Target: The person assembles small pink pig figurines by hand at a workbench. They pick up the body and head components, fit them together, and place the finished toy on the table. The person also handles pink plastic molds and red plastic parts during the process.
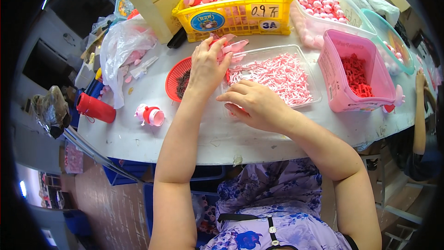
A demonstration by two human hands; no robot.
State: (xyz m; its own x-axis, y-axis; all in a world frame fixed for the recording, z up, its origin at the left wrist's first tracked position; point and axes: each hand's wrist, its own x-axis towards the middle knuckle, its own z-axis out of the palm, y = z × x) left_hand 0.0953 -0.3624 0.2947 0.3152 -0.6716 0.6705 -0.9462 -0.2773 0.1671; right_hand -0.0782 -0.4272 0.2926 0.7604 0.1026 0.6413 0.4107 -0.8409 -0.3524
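My left hand [206, 67] reaches over a small heap of pink and red plastic pieces [238, 46] in front of the yellow basket. Its fingers are stretched and the thumb stands apart; the fingertips partly cover the pieces. My right hand [259, 104] hovers at the near left corner of a clear tray [316, 81], fingers loosely bent and apart, with nothing visible in them. Many small pink-and-white stick-like parts [282, 76] fill the tray. Beside my left wrist, partly hidden by it, sits a round red basket [172, 81] holding small dark pieces [183, 83].
At the back stands a yellow basket [231, 18] of pink figure parts. A clear bin [300, 28] of pink-and-white heads and a pink tub [330, 78] with red pieces are right. Left lie a pink-and-red figure [150, 115] and a red cylinder [96, 108]. Another person's hand [420, 81] shows far right.
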